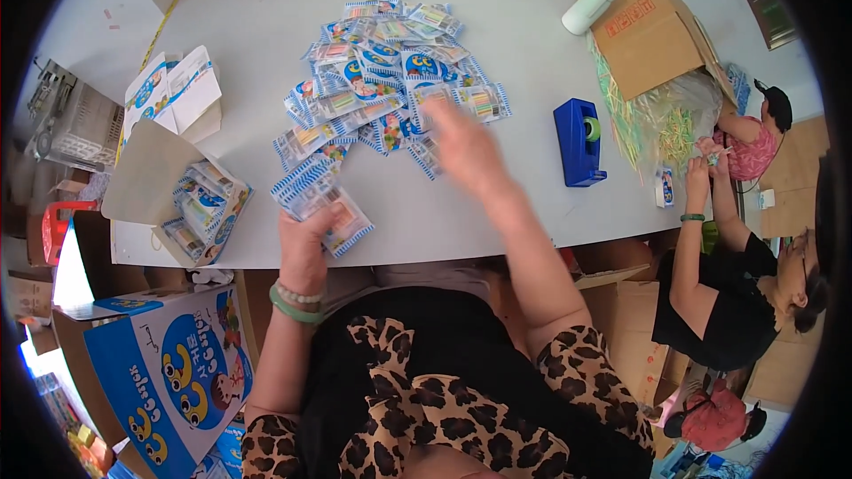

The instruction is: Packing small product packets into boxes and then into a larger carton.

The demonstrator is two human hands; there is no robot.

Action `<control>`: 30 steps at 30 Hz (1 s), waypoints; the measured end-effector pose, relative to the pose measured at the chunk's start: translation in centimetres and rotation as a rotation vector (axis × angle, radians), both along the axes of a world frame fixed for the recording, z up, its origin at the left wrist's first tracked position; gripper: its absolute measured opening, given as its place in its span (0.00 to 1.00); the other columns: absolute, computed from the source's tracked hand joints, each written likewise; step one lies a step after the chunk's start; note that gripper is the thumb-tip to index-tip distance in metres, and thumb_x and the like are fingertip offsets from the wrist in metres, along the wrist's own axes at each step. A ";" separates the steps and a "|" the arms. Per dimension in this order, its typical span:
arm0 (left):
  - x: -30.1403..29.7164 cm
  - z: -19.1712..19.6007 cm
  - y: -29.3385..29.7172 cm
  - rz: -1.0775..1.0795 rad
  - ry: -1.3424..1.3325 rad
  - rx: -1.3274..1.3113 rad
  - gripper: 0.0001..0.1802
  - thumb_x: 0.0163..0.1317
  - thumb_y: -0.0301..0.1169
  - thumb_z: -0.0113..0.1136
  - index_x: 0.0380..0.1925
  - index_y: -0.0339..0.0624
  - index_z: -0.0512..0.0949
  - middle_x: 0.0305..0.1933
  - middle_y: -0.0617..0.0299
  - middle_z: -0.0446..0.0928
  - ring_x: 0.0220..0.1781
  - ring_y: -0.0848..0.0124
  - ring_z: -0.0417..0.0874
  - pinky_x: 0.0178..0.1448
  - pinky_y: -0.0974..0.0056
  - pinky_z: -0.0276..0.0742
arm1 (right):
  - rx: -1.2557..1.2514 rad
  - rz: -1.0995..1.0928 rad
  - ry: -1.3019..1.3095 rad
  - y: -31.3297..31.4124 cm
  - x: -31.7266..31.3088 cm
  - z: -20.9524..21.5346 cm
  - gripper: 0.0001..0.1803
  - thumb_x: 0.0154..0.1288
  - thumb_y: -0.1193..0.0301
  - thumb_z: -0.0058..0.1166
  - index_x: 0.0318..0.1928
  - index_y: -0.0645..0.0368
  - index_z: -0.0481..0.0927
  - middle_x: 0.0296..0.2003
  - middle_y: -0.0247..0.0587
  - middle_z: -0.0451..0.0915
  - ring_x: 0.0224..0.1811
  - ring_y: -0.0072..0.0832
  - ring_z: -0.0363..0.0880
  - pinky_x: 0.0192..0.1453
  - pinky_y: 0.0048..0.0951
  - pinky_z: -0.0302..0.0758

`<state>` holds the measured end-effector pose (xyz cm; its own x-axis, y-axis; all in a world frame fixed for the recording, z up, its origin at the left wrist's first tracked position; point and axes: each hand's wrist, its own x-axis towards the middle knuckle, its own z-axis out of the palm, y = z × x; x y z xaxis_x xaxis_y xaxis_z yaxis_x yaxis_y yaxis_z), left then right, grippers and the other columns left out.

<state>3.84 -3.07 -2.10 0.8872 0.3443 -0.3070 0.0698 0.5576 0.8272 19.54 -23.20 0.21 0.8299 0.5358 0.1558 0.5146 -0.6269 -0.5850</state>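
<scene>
My left hand [304, 244] grips a stack of small blue-and-white striped packets [318, 195] at the near edge of the white table [497, 62]. A green bangle and a bead bracelet sit on that wrist. My right hand [463, 149] is blurred, stretched over the table with fingers apart, at the near right edge of a loose pile of the same packets [390, 71]. Nothing shows in that hand. The pile spreads across the middle of the table.
An open carton [200, 204] with packets stands at the left edge, with a folded box [173, 93] behind it. A blue tape dispenser [577, 142], a brown cardboard box [648, 31], a white bottle [588, 7] and a bag of coloured sticks [661, 119] lie to the right. A person [728, 284] works there.
</scene>
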 end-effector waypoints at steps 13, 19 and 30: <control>0.8 -0.3 1.1 -0.123 0.003 -0.157 0.25 0.52 0.20 0.64 0.53 0.36 0.72 0.48 0.57 0.80 0.46 0.66 0.83 0.53 0.61 0.80 | -0.213 0.037 0.039 -7.9 4.8 0.1 0.08 0.49 0.74 0.59 0.33 0.58 0.79 0.41 0.43 0.75 0.49 0.41 0.74 0.52 0.37 0.72; 0.8 -0.3 0.7 -0.114 0.043 -0.073 0.26 0.52 0.20 0.64 0.53 0.36 0.71 0.48 0.57 0.80 0.46 0.66 0.83 0.52 0.62 0.80 | -0.320 0.191 -0.304 -4.2 -0.4 -1.7 0.13 0.50 0.75 0.58 0.39 0.59 0.76 0.42 0.43 0.75 0.52 0.41 0.72 0.58 0.39 0.67; 0.9 0.0 -0.3 -0.055 0.014 -0.100 0.22 0.54 0.20 0.63 0.50 0.38 0.72 0.45 0.60 0.80 0.44 0.70 0.83 0.50 0.64 0.80 | -0.347 -0.076 -0.220 -3.3 -3.6 -0.8 0.17 0.49 0.70 0.63 0.40 0.62 0.75 0.43 0.46 0.77 0.44 0.42 0.77 0.49 0.38 0.74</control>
